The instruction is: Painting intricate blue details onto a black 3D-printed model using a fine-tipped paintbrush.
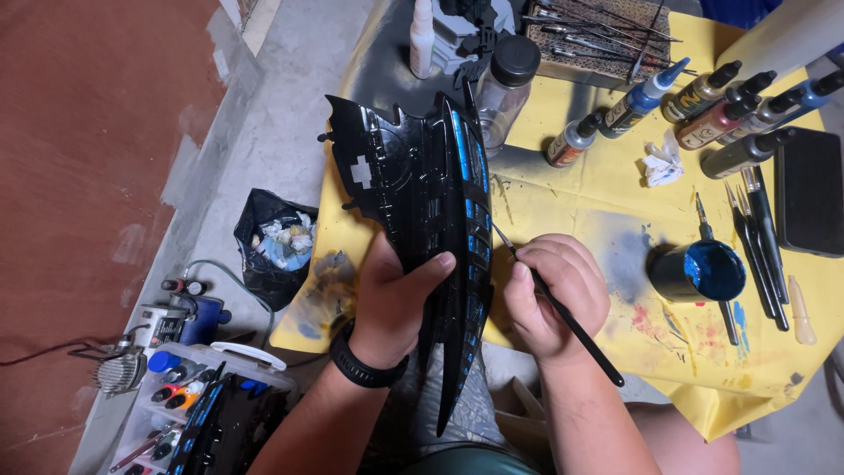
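Yellow paint-stained table over concrete floor, left hand fingers wrapped around black winged model at table's left edge, right hand pinching thin paintbrush against it, blue paint cup nearby.

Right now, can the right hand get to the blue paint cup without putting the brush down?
Probably yes. The right hand holds the brush just beside the blue paint cup, with only bare yellow table cover between them. The left hand holds the black model off to the other side.

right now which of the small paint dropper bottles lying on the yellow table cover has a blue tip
The white-bodied dropper bottle second from the left in the row: its cone-shaped tip is bright blue, whereas the bottles beside it have black caps.
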